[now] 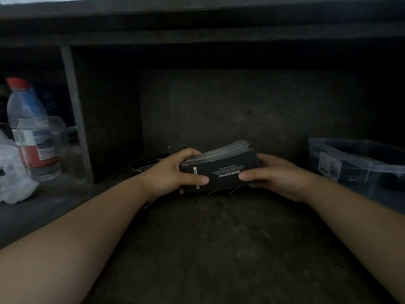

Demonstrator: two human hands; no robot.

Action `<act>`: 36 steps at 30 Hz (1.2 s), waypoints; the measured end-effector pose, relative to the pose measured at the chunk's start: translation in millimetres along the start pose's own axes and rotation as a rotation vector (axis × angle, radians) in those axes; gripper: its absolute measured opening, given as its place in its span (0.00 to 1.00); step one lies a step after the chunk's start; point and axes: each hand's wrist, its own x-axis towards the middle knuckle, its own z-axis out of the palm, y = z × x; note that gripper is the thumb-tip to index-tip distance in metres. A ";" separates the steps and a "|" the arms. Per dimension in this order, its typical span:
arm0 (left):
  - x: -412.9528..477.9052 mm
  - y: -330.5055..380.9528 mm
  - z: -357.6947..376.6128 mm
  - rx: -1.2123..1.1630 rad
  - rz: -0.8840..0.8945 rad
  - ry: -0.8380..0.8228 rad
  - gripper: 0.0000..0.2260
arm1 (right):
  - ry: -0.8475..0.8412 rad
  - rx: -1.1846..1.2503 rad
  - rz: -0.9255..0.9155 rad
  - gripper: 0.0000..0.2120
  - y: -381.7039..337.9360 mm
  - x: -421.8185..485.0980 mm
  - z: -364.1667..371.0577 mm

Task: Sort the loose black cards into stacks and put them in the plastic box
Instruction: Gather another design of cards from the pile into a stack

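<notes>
Item: stack of black cards (221,167), white print on the top face, pale edges fanned along the far side. Held between both hands just above a dark shelf (208,238).
Left hand (173,172): fingers curled over the stack's left end, thumb pressed on its top face.
Right hand (274,176): thumb on top, fingers wrapped behind the right end.
Loose cards (146,166): lying just beyond the left fingers.
Clear plastic box (361,172): right of the right fingers, apart.
Water bottle (30,132), red cap: far left of the left fingers.

Head-worn view, forward and down, close over left hand (173,174), right hand (279,177)
</notes>
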 end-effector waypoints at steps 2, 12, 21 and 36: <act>-1.5 6.5 0.8 -0.093 -0.009 0.017 0.19 | 0.073 0.225 -0.058 0.33 -6.2 1.1 -2.8; -1.4 4.1 -13.8 -0.093 -0.040 0.206 0.24 | 0.056 -0.460 -0.142 0.26 -27.5 -8.3 -6.2; 0.4 1.9 6.4 0.095 -0.016 -0.159 0.26 | -0.170 -0.773 0.153 0.39 -26.4 -8.7 -17.1; 1.4 -0.5 31.4 0.399 0.195 -0.027 0.26 | -0.182 -0.567 0.241 0.33 -9.3 -9.0 -20.3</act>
